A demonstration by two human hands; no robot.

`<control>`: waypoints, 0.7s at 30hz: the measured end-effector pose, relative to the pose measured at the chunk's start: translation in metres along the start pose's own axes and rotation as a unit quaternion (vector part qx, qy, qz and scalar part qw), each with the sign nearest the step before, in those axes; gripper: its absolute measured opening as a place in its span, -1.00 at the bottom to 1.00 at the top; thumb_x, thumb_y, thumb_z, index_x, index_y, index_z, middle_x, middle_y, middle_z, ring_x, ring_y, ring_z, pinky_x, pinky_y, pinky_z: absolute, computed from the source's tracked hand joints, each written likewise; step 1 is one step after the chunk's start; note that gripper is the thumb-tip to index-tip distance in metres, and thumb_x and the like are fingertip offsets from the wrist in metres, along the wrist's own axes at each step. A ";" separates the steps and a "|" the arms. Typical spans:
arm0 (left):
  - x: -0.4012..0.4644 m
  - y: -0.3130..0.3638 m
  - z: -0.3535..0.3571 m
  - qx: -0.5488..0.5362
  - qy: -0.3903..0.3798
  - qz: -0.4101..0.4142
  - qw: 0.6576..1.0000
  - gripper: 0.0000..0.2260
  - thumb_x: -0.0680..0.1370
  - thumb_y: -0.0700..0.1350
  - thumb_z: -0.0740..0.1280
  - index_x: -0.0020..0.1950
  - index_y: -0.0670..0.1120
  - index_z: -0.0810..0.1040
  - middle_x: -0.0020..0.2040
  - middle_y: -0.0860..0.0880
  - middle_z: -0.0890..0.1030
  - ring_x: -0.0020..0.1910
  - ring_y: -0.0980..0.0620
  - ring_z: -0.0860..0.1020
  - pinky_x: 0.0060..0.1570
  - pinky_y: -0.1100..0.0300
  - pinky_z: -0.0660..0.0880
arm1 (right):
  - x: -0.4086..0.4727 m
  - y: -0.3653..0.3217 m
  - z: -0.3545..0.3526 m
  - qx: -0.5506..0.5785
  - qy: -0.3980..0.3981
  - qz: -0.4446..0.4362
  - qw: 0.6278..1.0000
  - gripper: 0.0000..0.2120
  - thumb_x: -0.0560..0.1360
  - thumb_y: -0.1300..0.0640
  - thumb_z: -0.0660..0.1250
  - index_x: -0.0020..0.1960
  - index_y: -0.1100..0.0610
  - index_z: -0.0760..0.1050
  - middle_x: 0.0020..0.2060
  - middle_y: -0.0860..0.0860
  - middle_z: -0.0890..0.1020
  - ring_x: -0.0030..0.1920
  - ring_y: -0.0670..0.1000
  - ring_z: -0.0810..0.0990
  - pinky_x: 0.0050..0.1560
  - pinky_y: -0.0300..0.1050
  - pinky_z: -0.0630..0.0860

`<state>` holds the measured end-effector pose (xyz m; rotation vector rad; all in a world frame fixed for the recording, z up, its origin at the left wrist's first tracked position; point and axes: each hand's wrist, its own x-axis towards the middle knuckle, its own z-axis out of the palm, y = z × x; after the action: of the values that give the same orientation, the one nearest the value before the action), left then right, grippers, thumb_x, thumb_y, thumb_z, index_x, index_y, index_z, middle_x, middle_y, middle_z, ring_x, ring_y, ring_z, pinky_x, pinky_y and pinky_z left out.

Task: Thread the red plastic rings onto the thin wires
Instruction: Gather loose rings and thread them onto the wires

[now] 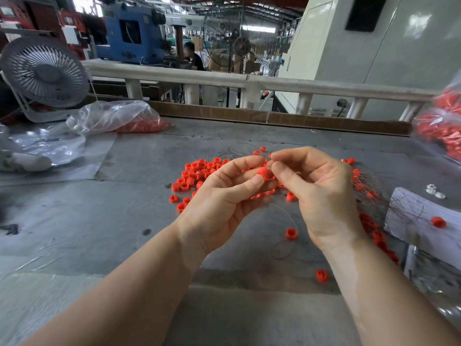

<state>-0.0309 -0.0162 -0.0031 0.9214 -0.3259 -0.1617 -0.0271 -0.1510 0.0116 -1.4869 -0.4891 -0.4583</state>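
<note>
One red ring (264, 174) sits above the middle of the grey table (99, 221), pinched between the thumb and fingertips of the left hand (224, 193); which way its bore faces I cannot tell. Touching it from the right, the right hand (321, 193) pinches a thin wire (287, 214) with thumb and forefinger — the wire droops below the hands in a loose curve towards the near edge, its long run bending rather than straight. Behind the hands lies a heap of loose rings (197, 173); single rings lie scattered nearer. Bare table spreads left and near — the right is crowded by a wire bundle (369, 186) and a white block (424, 221). A brown strip (274, 119) borders the far edge, with a bag of rings (119, 118) and a fan (45, 73) far left.
</note>
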 end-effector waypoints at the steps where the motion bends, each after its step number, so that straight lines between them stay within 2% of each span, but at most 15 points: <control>1: 0.000 0.000 0.000 0.009 0.002 -0.001 1.000 -0.79 0.34 -0.27 0.32 -0.07 -0.10 0.59 -0.27 -0.03 0.67 -0.27 0.10 0.65 -0.29 0.26 0.59 | 0.000 0.000 0.000 0.002 0.000 0.000 1.000 -0.89 0.36 0.20 0.40 -0.23 0.00 0.62 -0.32 -0.04 0.68 -0.35 -0.15 0.60 -0.42 -0.41 0.41; 5: -0.001 0.000 0.001 0.024 0.007 -0.006 1.000 -0.82 0.34 -0.26 0.32 -0.12 -0.07 0.61 -0.32 0.01 0.63 -0.37 0.14 0.59 -0.36 0.30 0.55 | -0.001 0.000 0.000 0.010 -0.003 -0.006 1.000 -0.83 0.40 0.29 0.40 -0.21 0.03 0.62 -0.32 -0.04 0.67 -0.36 -0.16 0.60 -0.48 -0.40 0.42; 9: -0.001 0.000 0.001 0.022 0.000 -0.007 1.000 -0.82 0.34 -0.27 0.32 -0.18 -0.05 0.63 -0.32 0.02 0.62 -0.40 0.15 0.57 -0.39 0.31 0.53 | 0.000 0.000 0.000 -0.011 -0.002 -0.006 1.000 -0.89 0.35 0.19 0.40 -0.23 -0.01 0.62 -0.30 -0.05 0.68 -0.31 -0.15 0.61 -0.38 -0.41 0.42; 13: 0.000 0.000 0.000 0.020 -0.005 -0.001 1.000 -0.84 0.35 -0.27 0.31 -0.14 -0.08 0.59 -0.34 0.00 0.59 -0.41 0.14 0.55 -0.36 0.31 0.54 | 0.000 0.000 -0.001 -0.014 -0.004 -0.011 1.000 -0.89 0.36 0.20 0.40 -0.22 -0.01 0.62 -0.30 -0.06 0.68 -0.30 -0.15 0.61 -0.37 -0.41 0.42; 18: -0.001 0.001 0.003 0.015 0.004 -0.012 1.000 -0.89 0.36 -0.16 0.33 -0.20 -0.06 0.65 -0.34 0.01 0.61 -0.41 0.16 0.55 -0.38 0.32 0.54 | 0.000 0.000 -0.002 -0.004 -0.008 -0.015 1.000 -0.82 0.43 0.33 0.38 -0.19 0.06 0.60 -0.34 -0.10 0.66 -0.36 -0.19 0.60 -0.47 -0.41 0.43; 21: 0.000 0.001 0.003 0.023 0.023 -0.020 0.999 -0.83 0.37 -0.10 0.31 -0.12 -0.14 0.60 -0.33 0.02 0.63 -0.43 0.18 0.54 -0.39 0.34 0.53 | 0.000 0.002 -0.001 -0.029 -0.017 -0.022 0.999 -0.86 0.41 0.25 0.39 -0.20 0.01 0.61 -0.33 -0.09 0.67 -0.32 -0.15 0.63 -0.36 -0.36 0.47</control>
<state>-0.0319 -0.0183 -0.0004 0.9772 -0.2686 -0.1698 -0.0260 -0.1515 0.0102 -1.5438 -0.5398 -0.4852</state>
